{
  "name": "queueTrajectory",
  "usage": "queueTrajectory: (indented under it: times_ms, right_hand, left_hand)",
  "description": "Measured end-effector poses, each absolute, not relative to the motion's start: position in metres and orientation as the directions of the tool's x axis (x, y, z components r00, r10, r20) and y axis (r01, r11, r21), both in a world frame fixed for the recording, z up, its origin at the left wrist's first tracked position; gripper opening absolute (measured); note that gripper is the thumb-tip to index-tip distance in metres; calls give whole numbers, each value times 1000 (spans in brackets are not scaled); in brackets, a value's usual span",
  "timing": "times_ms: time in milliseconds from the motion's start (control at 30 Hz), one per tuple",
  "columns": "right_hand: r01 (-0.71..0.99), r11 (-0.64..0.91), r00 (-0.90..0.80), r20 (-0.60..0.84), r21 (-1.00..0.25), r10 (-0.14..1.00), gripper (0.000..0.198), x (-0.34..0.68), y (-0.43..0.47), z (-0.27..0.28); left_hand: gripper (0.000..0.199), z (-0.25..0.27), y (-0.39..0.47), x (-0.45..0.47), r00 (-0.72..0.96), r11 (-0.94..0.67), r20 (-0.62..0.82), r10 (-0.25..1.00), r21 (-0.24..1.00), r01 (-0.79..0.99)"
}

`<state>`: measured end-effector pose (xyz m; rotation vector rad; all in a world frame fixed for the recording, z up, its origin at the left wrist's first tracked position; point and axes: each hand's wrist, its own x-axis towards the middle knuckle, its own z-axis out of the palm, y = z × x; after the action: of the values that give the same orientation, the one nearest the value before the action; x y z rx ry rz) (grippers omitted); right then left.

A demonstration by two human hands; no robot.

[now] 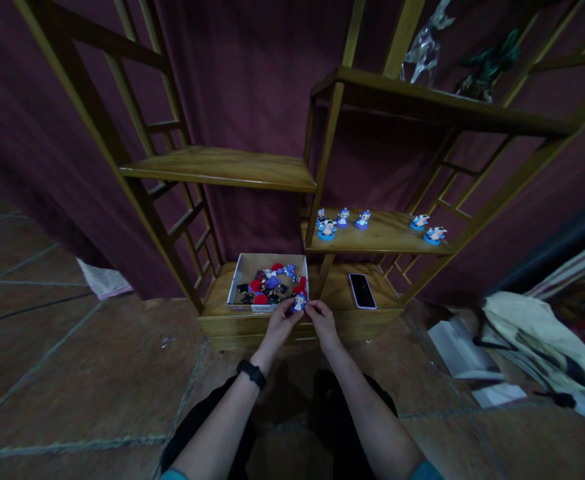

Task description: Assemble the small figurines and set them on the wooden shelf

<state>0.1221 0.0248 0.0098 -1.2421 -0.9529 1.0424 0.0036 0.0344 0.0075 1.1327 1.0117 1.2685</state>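
Observation:
Between my two hands is a small purple and white figurine (pixel 299 302), held in front of the box's right front corner. My left hand (pixel 281 325), with a black band on its wrist, pinches the figurine from the left. The fingertips of my right hand (pixel 322 321) close on its right side. Just behind lies an open cardboard box (pixel 240 270) with several red, purple, black and white figurines (pixel 271 283) jumbled inside. My fingers cover part of the held figurine.
On the shelf (pixel 387 235) above right stand several figurines, among them a purple one (pixel 363 219) and a blue-based one (pixel 435 235). A phone (pixel 362 291) lies on the lower board. A glass animal (pixel 427 47) stands higher up. A pale bag (pixel 537 333) lies on the floor at right.

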Motion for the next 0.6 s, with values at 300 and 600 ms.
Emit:
queueTrajectory:
  times_ms: [300, 600]
  right_hand:
    - [-230, -32, 243, -89, -973, 966, 22, 120, 27, 5]
    - [-440, -129, 144, -212, -889, 967, 29, 119, 21, 12]
  left_hand:
    - [30, 6, 33, 5, 15, -31, 34, 999, 984, -177]
    - [32, 5, 35, 6, -4, 3, -4, 1000, 986, -164]
